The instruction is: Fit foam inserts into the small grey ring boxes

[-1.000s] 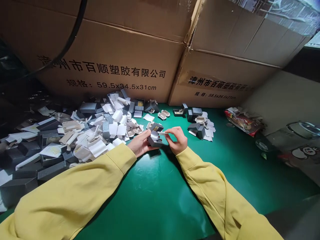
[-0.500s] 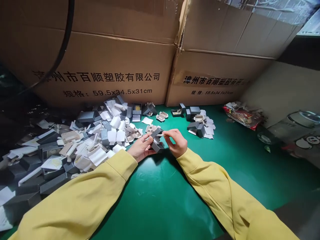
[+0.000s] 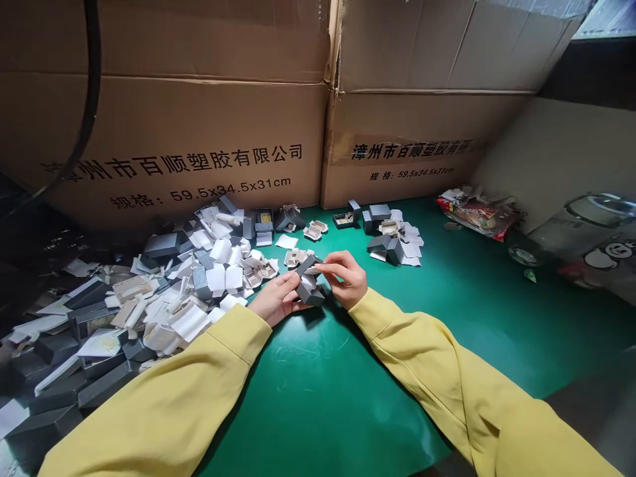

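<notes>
In my left hand [image 3: 275,299] is a small dark grey hinged box [image 3: 311,295], its lid standing open and white lining showing inside. The fingers of that hand wrap round the box's left side. My right hand [image 3: 349,278] pinches at the upper right of the same box, thumb and forefinger on a thin white piece [image 3: 313,269] by the lid. How far this piece sits inside the lid is hard to see. Just behind the box lies a pale folded card insert [image 3: 297,257] on the green tabletop [image 3: 303,384].
A heap of grey boxes and white inserts [image 3: 191,318] spreads along the left. A smaller group of boxes [image 3: 382,248] stands beyond my right hand. Large cardboard cartons [image 3: 199,119] line the back. At right are a red snack bag [image 3: 477,215] and a clear jar [image 3: 579,228].
The head view has shifted slightly, so the cartons and heap sit further left. Both hands stay at the box, which shows more white lining between lid and base.
</notes>
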A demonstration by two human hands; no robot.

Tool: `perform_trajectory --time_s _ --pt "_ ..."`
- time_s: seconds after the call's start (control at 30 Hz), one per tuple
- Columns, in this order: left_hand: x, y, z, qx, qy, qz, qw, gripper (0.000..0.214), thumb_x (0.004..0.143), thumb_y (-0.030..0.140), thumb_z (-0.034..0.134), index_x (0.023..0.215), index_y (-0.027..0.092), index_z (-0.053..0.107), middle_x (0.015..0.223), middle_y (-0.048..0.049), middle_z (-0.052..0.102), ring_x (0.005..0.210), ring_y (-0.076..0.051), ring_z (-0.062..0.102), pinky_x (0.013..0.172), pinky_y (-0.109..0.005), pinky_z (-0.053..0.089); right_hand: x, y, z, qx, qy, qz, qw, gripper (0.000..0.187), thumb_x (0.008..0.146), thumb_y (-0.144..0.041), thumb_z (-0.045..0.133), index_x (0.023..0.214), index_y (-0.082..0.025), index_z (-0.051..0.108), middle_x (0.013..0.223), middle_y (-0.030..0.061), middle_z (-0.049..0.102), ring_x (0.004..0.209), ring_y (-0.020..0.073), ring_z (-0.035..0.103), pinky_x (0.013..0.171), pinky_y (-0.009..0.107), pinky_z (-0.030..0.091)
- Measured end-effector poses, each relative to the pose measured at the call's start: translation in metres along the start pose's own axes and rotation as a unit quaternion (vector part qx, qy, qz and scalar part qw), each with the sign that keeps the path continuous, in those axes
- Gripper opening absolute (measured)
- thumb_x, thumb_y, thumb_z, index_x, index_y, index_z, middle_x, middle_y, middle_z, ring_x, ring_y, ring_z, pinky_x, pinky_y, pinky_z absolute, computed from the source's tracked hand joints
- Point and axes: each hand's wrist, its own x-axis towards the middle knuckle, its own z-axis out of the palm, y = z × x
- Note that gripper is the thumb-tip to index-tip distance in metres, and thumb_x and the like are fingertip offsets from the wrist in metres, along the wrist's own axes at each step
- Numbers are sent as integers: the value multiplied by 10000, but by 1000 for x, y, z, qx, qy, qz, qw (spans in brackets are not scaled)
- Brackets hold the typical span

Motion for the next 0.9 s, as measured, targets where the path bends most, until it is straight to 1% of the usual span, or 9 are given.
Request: perform_trajectory --time_s 0.1,0.2,0.33,0.4,0.5,0.57,0.7,0.9 --pt "0 0 0 28 -9 4 1000 397 768 333 628 1114 152 555 961 -113 666 827 -205 650 740 -376 545 1 1 1 -7 25 5 1000 176 845 -262 510 789 -226 672 733 39 567 700 142 549 607 288 498" --pt "0 0 1 35 -8 5 999 377 773 339 621 1093 148 563 935 -114 673 831 -213 650 733 -382 545 1 0 1 4 23 6 1000 149 837 -232 513 786 -215 652 738 37 579 701 139 546 612 278 491" --pt "-1 1 2 35 -8 1 999 358 784 324 609 1091 145 564 941 -122 674 835 -218 652 729 -374 545 0 -1 2 22 29 77 996 78 806 -261 550 833 -205 596 743 16 582 646 121 541 604 263 489" --pt "-1 1 2 33 -7 0 999 356 789 319 603 1096 144 565 950 -125 672 828 -215 654 726 -366 546 0 -1 3 31 40 109 993 98 773 -280 585 829 -201 569 734 3 572 614 112 530 582 252 482" --pt "-1 1 2 33 -3 0 999 361 785 318 609 1099 145 570 959 -124 669 816 -209 656 722 -360 548 1 0 3 42 28 134 990 99 760 -281 581 808 -197 558 756 7 580 636 114 539 568 241 482" --pt "0 0 2 36 -4 4 999 380 772 320 624 1110 154 568 951 -117 669 809 -207 657 714 -358 550 1 0 3 46 15 142 989 91 761 -273 564 810 -196 563 775 11 587 636 111 540 564 237 486" --pt "0 -2 3 51 1 16 999 403 740 338 656 1099 174 580 923 -91 671 793 -201 655 691 -344 549 2 -1 2 46 2 138 989 90 755 -237 535 821 -193 579 808 18 596 635 104 536 550 228 482" --pt "0 -2 4 62 8 23 998 391 718 360 673 1052 167 614 881 -76 668 741 -168 638 683 -308 537 0 0 4 49 -12 142 989 127 747 -205 519 848 -187 594 840 27 616 660 109 549 547 221 483"
